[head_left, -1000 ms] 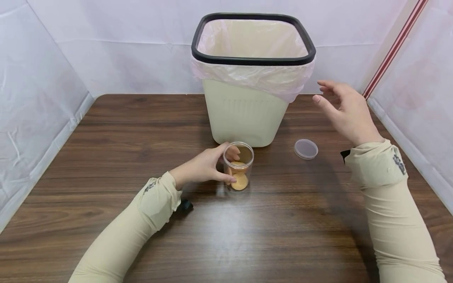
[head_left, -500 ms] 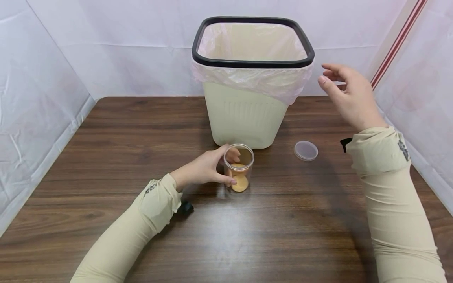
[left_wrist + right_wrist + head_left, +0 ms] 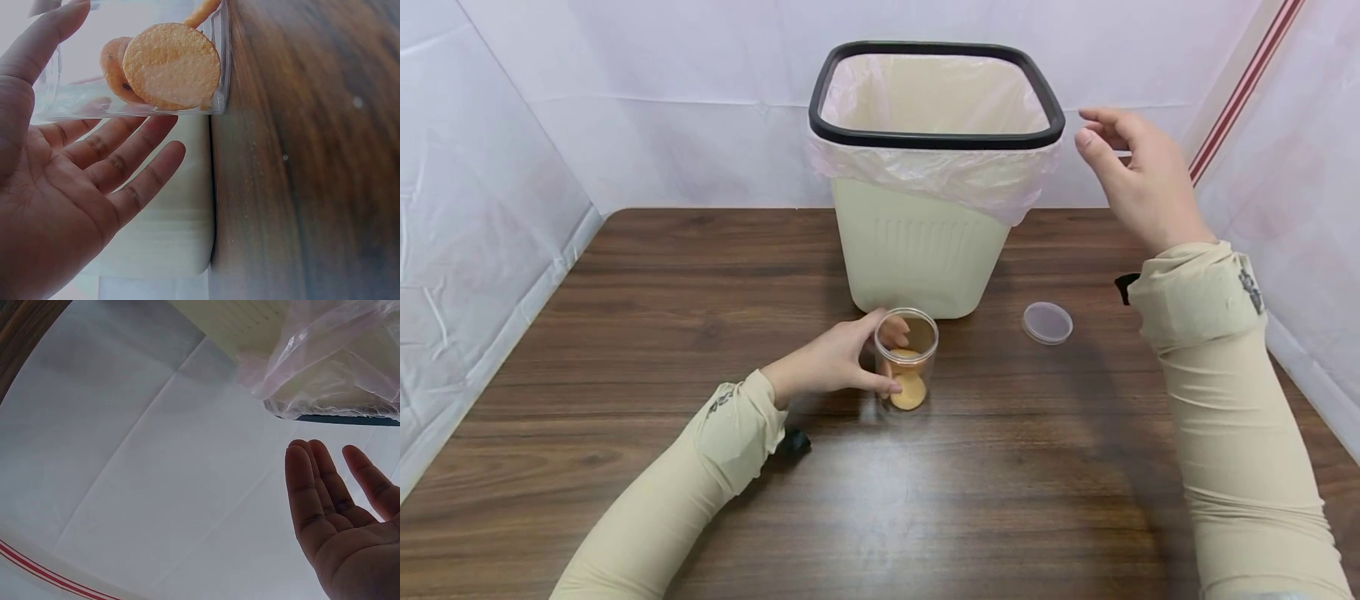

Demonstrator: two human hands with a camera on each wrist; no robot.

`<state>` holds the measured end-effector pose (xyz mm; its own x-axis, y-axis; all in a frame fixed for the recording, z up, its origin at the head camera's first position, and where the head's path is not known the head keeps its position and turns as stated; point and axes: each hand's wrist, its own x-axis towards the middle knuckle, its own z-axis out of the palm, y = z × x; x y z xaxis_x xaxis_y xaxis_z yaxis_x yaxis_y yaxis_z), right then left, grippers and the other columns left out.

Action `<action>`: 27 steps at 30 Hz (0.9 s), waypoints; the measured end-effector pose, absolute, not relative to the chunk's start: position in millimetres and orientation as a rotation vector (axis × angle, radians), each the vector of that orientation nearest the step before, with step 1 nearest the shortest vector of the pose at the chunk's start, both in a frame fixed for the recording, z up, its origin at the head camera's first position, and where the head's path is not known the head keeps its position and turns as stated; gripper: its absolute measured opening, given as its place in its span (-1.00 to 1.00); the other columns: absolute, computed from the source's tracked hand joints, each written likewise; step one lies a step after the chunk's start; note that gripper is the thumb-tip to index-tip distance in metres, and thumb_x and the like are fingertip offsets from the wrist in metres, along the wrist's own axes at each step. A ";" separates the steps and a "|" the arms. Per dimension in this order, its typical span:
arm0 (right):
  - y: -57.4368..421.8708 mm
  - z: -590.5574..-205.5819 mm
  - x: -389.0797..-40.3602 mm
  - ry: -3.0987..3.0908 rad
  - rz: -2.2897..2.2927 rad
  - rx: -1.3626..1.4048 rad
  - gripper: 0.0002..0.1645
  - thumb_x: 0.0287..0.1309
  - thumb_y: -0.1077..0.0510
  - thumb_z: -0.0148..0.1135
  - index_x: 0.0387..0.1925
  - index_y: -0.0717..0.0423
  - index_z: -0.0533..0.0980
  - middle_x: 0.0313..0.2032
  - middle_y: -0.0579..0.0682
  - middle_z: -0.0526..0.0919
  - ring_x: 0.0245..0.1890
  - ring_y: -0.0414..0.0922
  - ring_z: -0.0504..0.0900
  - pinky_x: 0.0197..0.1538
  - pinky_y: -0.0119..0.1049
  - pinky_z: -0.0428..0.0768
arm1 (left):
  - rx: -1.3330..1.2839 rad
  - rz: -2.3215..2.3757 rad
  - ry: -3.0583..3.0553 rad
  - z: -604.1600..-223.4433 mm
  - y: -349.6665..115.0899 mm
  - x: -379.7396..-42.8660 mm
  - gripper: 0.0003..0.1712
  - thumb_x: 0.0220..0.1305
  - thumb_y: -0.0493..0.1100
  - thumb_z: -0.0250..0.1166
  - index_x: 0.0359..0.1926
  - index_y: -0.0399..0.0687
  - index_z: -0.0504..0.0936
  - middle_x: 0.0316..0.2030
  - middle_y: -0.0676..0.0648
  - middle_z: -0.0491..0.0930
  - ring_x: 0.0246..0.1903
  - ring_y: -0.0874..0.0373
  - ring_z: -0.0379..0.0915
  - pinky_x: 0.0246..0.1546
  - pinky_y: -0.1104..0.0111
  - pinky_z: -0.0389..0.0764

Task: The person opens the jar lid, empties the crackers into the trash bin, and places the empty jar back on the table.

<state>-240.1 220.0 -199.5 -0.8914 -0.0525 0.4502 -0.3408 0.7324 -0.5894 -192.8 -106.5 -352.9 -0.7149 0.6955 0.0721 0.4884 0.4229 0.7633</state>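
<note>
A clear open-topped jar stands upright on the table in front of the bin. My left hand grips its left side, thumb across the front and fingers behind. Inside lie several round golden crackers, some with dark specks in the left wrist view. My right hand is raised in the air to the right of the waste bin, fingers loosely bent and holding nothing. In the right wrist view its fingertips point toward the bin's rim, apart from it. The jar's round lid lies flat on the table, right of the jar.
The cream bin has a black rim frame and a pink translucent bag folded over its edge. It stands at the back of the wooden table. White sheeting hangs behind and at both sides.
My right hand has risen from beside the bin's wall to about the height of its rim. The left hand keeps its grip on the jar, and the lid stays put.
</note>
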 end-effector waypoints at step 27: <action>209.9 -175.1 -274.1 -2.549 1.077 0.513 -0.51 0.41 -0.08 -0.06 0.24 -0.02 0.47 0.22 -0.02 0.51 -0.06 -0.42 0.45 -0.05 -0.55 0.42 | 1.000 1.197 2.379 -352.1 -105.8 -192.1 -0.22 0.00 -0.14 0.50 0.21 -0.19 0.32 0.13 -0.17 0.52 -0.33 0.26 0.61 -0.04 0.32 0.54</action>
<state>-274.1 209.9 -175.1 -0.8820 -0.1986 0.4274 -0.4449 0.6503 -0.6158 -192.1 -105.8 -352.1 -0.7142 0.6985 0.0448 0.4522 0.4117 0.7912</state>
